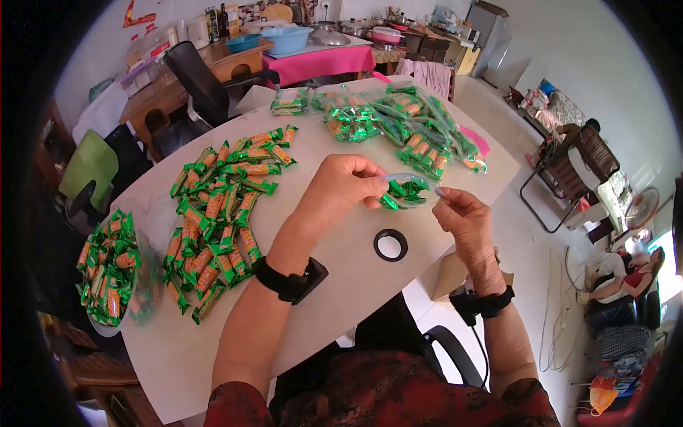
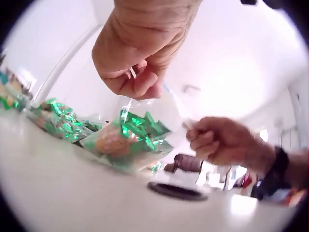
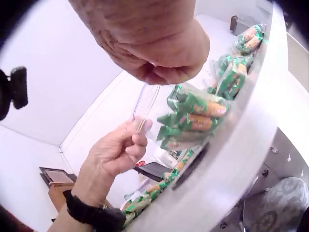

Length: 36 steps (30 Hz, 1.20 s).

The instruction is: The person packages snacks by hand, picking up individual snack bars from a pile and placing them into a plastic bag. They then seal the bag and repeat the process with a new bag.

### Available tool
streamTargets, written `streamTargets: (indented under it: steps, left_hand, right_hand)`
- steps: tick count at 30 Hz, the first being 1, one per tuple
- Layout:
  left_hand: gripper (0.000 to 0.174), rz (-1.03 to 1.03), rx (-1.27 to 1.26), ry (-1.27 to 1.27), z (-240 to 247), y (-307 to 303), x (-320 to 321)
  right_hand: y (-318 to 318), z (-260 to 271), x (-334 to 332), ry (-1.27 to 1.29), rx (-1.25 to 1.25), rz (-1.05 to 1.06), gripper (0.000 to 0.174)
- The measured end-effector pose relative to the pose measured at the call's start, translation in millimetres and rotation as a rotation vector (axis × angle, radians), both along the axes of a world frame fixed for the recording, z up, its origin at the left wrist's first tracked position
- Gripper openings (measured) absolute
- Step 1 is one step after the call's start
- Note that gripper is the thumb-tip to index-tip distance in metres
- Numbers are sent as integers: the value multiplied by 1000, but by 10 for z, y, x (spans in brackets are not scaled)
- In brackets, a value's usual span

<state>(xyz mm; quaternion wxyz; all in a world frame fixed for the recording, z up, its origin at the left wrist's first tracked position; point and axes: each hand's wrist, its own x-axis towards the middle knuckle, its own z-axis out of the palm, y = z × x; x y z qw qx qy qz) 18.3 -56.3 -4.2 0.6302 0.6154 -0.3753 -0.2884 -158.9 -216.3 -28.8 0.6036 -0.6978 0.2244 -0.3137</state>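
Note:
A clear zip bag (image 1: pixel 407 191) with green-and-orange wrapped snacks inside stands upright on the table, its mouth spread between two hands. The left hand (image 1: pixel 343 186) pinches one end of the bag's rim between thumb and fingers. At the other end, the right hand (image 1: pixel 466 219) pinches the rim. In the left wrist view the snacks (image 2: pixel 137 133) sit low in the bag, below the left hand (image 2: pixel 140 53). The right wrist view shows the zip strip (image 3: pixel 147 104) stretched from the right hand (image 3: pixel 154 43) to the left hand (image 3: pixel 116 152).
Loose wrapped snacks (image 1: pixel 220 213) cover the table's left part, with a full open bag (image 1: pixel 110 274) at its left edge. Filled bags (image 1: pixel 413 121) are heaped at the back. A black ring (image 1: pixel 390 245) lies in front of the hands. Chairs (image 1: pixel 206 85) stand around.

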Motion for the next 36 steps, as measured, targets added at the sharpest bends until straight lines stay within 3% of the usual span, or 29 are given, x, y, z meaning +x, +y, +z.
streamTargets:
  steps: [3,5,6,8,9,11,15,17,21,23,24,27,35,36]
  left_hand:
    - [19,-37,-77,20,-1,47,75]
    - [16,57,-62,-284,32,56,73]
    - [16,54,-71,-285,50,50,56]
    - [14,98,-36,-216,93,36,7]
    - [14,93,-42,-219,137,60,-20]
    - [12,186,8,-373,239,108,-81]
    - [12,115,-48,-519,264,169,-8]
    - [15,33,68,-505,290,188,30]
    - [21,-88,-35,-583,326,219,-29]
    - [26,-145,-198,-770,374,221,-227]
    - [17,-119,-299,-828,378,169,-380]
    - [11,-130,-242,-929,371,99,-550]
    - [15,-77,-156,-1067,181,1,-424]
    - [15,-67,-98,-1086,170,13,-378]
  right_hand:
    - [3,165,2,83,-211,18,24]
    - [4,224,12,129,-329,-40,18]
    - [6,241,16,128,-337,-45,18]
    - [5,271,35,89,-657,-128,8]
    - [-1,305,39,86,-662,-134,8]
    - [-13,389,36,-36,-1000,-173,8]
    - [34,501,-95,2,-884,-147,9]
    - [129,604,-172,138,-594,-33,7]
    - [190,643,-236,94,-857,-41,9]
    - [308,687,-242,56,-1113,37,9]
    - [384,722,-250,91,-1104,83,9]
    - [443,743,-286,105,-1103,122,9]
    - [117,799,-481,206,-896,120,12]
    - [56,809,-505,279,-782,98,12]
